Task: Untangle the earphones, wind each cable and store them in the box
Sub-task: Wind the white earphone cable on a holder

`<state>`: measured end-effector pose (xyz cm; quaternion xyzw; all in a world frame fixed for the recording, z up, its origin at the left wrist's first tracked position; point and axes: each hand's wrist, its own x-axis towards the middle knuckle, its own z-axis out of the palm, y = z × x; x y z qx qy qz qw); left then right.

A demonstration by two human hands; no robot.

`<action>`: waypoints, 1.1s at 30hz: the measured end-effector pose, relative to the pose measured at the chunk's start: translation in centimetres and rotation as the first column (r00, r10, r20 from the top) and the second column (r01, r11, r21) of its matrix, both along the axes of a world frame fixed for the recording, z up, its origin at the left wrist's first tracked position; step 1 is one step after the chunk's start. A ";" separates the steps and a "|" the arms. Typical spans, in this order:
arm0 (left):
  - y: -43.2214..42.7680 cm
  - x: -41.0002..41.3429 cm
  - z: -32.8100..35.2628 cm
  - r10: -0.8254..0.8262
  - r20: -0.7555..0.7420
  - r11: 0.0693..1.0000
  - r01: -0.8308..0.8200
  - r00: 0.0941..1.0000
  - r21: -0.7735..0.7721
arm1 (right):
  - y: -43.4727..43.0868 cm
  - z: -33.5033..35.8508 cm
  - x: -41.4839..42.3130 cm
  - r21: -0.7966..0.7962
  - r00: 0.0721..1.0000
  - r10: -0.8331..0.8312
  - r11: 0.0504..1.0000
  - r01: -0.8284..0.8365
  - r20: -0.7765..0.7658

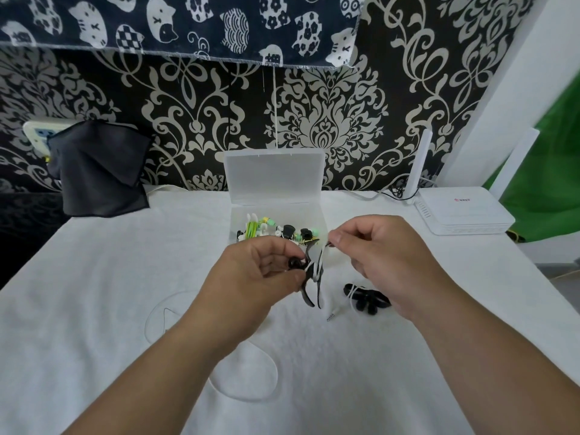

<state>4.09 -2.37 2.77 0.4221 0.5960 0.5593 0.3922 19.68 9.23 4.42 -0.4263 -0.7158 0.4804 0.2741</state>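
My left hand (257,271) grips a black-and-white earphone bundle (312,277) just in front of the box, a black earbud showing between its fingers. My right hand (379,255) pinches the white cable end of that bundle between thumb and forefinger near the box's front edge. The clear plastic box (317,215) stands open on the white cloth, lid upright, with several wound earphones in green, white and black inside. Another black earphone set (365,301) with a white cable lies on the cloth under my right hand, its jack plug (330,317) pointing left.
A white router (464,211) with upright antennas sits at the back right. A dark cloth (100,171) hangs at the back left over a wall socket. The white table cover (125,293) spreads around my arms.
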 end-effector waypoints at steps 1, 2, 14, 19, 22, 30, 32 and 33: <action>0.0 -0.1 -0.1 0.000 0.057 1.000 0.000 0.998 0.013 | 0.0 -0.1 0.0 -0.058 1.000 -0.001 0.998 0.000 -0.014; 0.0 -0.1 -0.1 -0.008 0.092 1.000 0.006 0.996 0.024 | 0.0 -0.2 -0.1 -0.104 1.000 0.004 0.995 -0.006 -0.023; 0.3 0.3 -0.4 0.037 0.207 0.995 -0.056 0.978 0.086 | -1.3 -0.4 -0.5 -0.337 0.933 0.309 0.912 -0.235 0.183; 0.5 0.1 -0.4 0.193 0.245 0.970 -0.223 0.950 0.101 | -2.1 -0.3 -0.8 -0.347 0.895 0.414 0.874 -0.340 0.167; 0.6 -0.4 -0.5 0.268 0.249 0.952 -0.295 0.931 0.079 | -2.4 -0.1 -0.8 -0.349 0.855 0.490 0.841 -0.414 0.168; 0.3 -0.4 -0.5 0.399 -0.370 0.912 -0.405 0.839 0.065 | -2.6 1.0 -0.3 -0.189 0.838 0.484 0.874 -0.448 0.253; 0.1 -0.3 -0.2 0.359 -0.465 0.925 -0.377 0.809 0.059 | -2.6 1.5 -0.4 -0.100 0.868 0.444 0.896 -0.432 0.223; 0.1 -0.3 -0.2 0.331 -0.486 0.934 -0.353 0.808 0.050 | -2.6 1.8 -0.4 -0.047 0.888 0.415 0.909 -0.414 0.198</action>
